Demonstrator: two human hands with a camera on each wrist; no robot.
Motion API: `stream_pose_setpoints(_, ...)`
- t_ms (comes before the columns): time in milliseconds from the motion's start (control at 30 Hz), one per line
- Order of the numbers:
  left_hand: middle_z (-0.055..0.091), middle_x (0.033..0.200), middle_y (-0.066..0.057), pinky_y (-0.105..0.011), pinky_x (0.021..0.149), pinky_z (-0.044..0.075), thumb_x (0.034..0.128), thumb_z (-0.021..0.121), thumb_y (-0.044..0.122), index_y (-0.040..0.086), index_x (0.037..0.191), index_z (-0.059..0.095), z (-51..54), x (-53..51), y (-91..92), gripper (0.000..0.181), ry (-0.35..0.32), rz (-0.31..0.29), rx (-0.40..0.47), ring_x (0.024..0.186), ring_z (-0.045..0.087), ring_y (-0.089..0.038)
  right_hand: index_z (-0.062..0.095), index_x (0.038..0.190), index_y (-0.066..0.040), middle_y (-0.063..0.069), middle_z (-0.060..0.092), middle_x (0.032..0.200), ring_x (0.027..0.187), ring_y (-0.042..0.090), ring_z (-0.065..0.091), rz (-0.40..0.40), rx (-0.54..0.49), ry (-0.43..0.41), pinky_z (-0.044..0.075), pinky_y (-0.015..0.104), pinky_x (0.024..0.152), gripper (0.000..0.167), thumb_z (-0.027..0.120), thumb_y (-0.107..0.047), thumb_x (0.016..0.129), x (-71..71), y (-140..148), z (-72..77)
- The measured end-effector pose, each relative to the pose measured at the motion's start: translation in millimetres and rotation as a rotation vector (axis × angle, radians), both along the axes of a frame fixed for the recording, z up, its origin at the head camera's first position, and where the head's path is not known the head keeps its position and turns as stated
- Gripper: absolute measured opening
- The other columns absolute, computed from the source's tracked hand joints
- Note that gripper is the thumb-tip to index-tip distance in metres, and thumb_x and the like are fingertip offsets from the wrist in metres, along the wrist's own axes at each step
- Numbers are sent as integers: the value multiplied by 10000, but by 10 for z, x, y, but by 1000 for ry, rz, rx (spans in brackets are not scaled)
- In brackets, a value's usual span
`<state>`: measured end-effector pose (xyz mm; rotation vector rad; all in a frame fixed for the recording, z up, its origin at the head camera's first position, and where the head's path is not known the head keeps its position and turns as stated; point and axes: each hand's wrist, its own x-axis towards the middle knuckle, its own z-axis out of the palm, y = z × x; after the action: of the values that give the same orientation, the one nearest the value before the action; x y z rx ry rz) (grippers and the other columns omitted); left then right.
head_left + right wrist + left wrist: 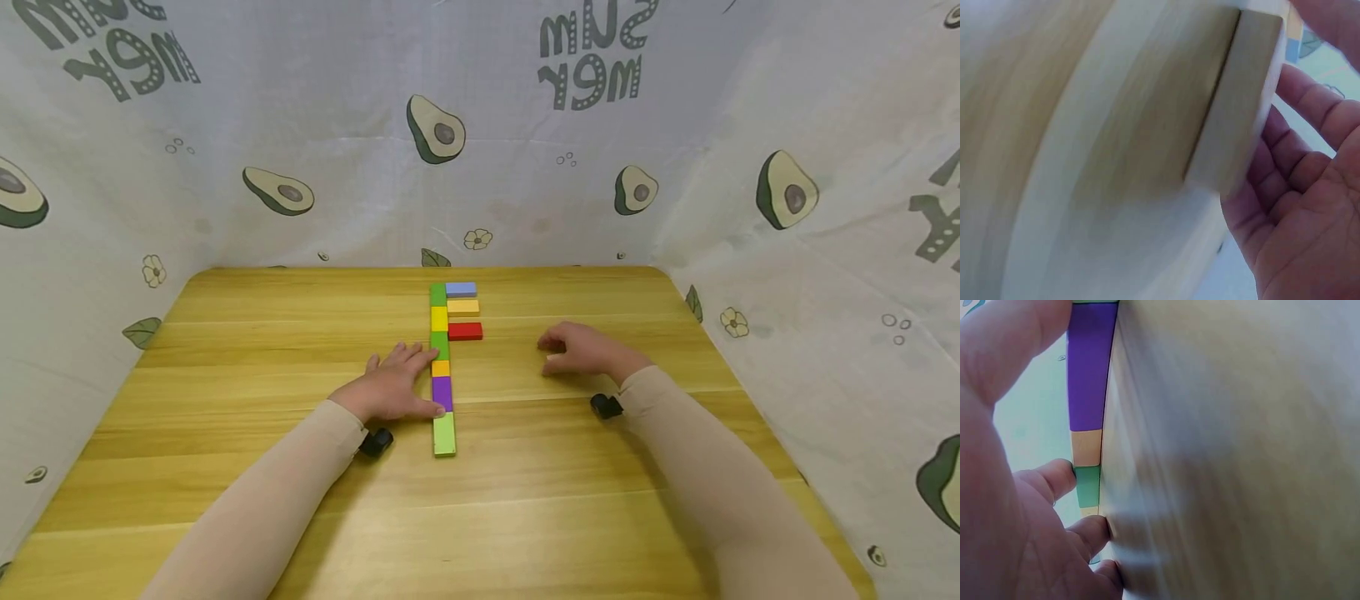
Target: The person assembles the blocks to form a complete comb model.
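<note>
A column of coloured blocks lies end to end on the wooden table: a green block (438,294), a yellow block (438,318), a second green block (439,340), an orange block (441,368), a purple block (442,392) and a lime block (444,435). My left hand (390,389) rests at the column's left side, fingers spread; its thumb touches near the purple-lime joint and a finger touches the second green block. To the right, my right hand (583,350) holds a plain wooden block (1235,103) at the tabletop with curled fingers, its far side partly hidden.
Branching right from the column's upper part are a blue block (461,289), a pale yellow block (462,308) and a red block (465,332). A white cloth (345,108) printed with avocados hangs behind and beside the table (525,517).
</note>
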<state>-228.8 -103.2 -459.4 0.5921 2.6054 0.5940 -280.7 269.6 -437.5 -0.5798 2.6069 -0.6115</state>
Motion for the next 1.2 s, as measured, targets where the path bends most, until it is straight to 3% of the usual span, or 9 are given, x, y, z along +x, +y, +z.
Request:
stream_pose_setpoints(233, 158, 1779, -93, -744, 1258, 14, 855, 777, 646, 251, 1694, 248, 14, 12, 4, 1067, 0, 2, -2, 1653, 40, -393, 662, 1367, 6, 184, 672, 1302, 1095, 289, 631, 19, 50, -2, 533, 500, 991, 484, 799, -139, 926, 78, 266, 15)
stream_pose_setpoints(400, 159, 1777, -107, -749, 1255, 13, 862, 777, 634, 243, 1693, 252, 40, 21, -2, 1057, -5, 0, 3, 1651, 39, -404, 650, 1379, 13, 198, 634, 1295, 1080, 287, 594, -14, 50, -11, 519, 507, 972, 441, 743, -78, 958, 114, 363, 7)
stream_pose_setpoints(700, 153, 1778, -110, -747, 1256, 11, 865, 779, 622, 240, 1694, 249, 62, 29, -1, 1055, -10, 3, 2, 1650, 39, -410, 685, 1331, -3, 184, 676, 1261, 1115, 307, 630, -69, 29, 29, 522, 531, 1003, 363, 724, -126, 991, 119, 383, -30)
stream_pose_setpoints(867, 147, 1780, -103, -743, 1258, 12, 866, 774, 629, 246, 1694, 247, 64, 25, -2, 1054, -12, 2, -2, 1651, 36, -409, 685, 1333, -17, 152, 681, 1220, 1062, 277, 623, -94, 26, 67, 529, 488, 961, 368, 718, -172, 1001, 112, 197, 24)
stream_pose_setpoints(1067, 136, 1783, -93, -736, 1263, 8, 867, 776, 629, 252, 1695, 241, 67, 21, -6, 1056, -15, 5, -4, 1652, 28, -404, 716, 1272, -59, 74, 653, 1075, 935, 224, 545, -45, 35, 93, 478, 388, 852, 311, 729, -171, 982, 32, -267, 75)
stream_pose_setpoints(1200, 135, 1783, -95, -734, 1264, 6, 867, 776, 630, 255, 1697, 235, 62, 19, -2, 1059, -16, 4, -6, 1652, 29, -402, 722, 1276, -58, 60, 643, 1055, 934, 213, 550, -14, 56, 105, 483, 361, 853, 326, 734, -175, 972, -26, -560, 40)
